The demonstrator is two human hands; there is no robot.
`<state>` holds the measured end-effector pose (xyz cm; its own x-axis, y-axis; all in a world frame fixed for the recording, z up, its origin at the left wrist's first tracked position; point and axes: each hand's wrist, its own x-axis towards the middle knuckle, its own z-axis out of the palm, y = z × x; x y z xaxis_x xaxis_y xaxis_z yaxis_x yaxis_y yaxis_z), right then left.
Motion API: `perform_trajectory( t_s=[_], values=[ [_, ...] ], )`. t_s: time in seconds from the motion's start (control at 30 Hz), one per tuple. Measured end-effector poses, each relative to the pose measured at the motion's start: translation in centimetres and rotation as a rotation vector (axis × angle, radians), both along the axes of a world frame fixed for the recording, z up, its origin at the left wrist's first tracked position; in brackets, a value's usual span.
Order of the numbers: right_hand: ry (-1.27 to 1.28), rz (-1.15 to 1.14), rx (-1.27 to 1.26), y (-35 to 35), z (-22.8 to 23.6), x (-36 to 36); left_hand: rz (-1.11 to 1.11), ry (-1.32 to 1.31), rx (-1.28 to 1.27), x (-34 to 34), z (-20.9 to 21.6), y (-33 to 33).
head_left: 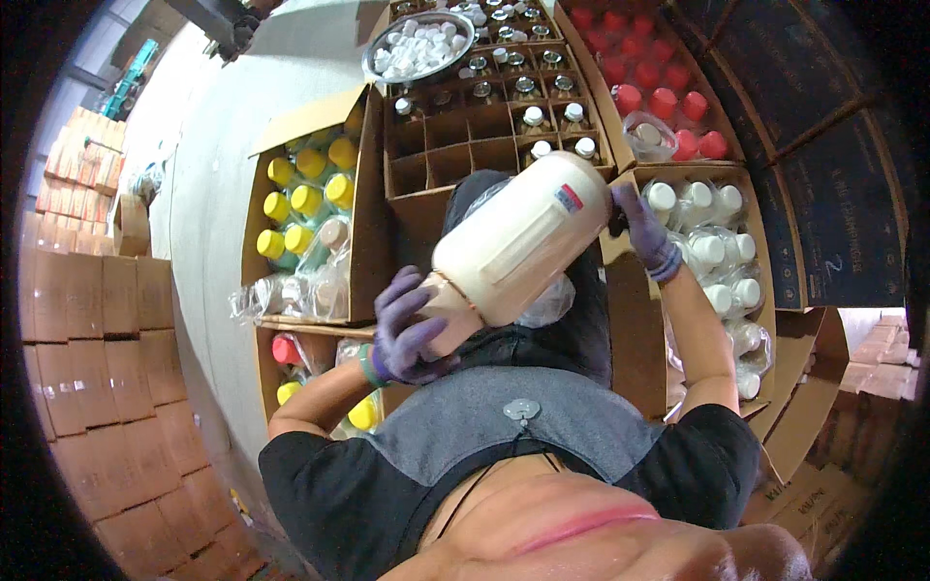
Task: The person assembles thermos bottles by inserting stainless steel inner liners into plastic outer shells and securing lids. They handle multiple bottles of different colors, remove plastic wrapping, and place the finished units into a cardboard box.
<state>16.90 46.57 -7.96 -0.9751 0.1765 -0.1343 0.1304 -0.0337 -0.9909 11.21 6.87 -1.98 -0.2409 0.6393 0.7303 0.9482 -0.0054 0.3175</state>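
Observation:
Across my lap, tilted with its base up and to the right, lies a large cream-coloured thermos-like jug with a small red and blue label. Its narrower, cup-shaped lid points down to the left. My left hand, in a purple glove, is wrapped round the lid with spread fingers. My gloved right hand holds the jug's base end; its fingertips are partly hidden. Just beyond the jug is a divided carton with glass bottles, some with white caps on, some bare.
A metal bowl of loose white caps stands on the carton. Yellow-capped bottles fill a box at left, white-capped bottles one at right, red-capped bottles one farther right. Dark cartons and brown cartons are stacked around.

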Motion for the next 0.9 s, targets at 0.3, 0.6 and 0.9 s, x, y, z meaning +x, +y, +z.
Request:
perform_trajectory(
  t_s=[0.3,0.6,0.9],
  values=[
    [0.577,0.207,0.659,-5.0,5.7,-6.9,-0.076,-0.590,0.141,-3.9,-3.1,-0.6],
    [0.718,0.190,0.643,-7.2,4.3,-10.6,-0.087,-0.571,0.302,-11.5,-0.8,0.2],
    [0.789,0.054,1.160,3.0,-1.4,-15.6,0.127,-1.068,0.429,-11.9,-2.3,1.9]
  ],
)
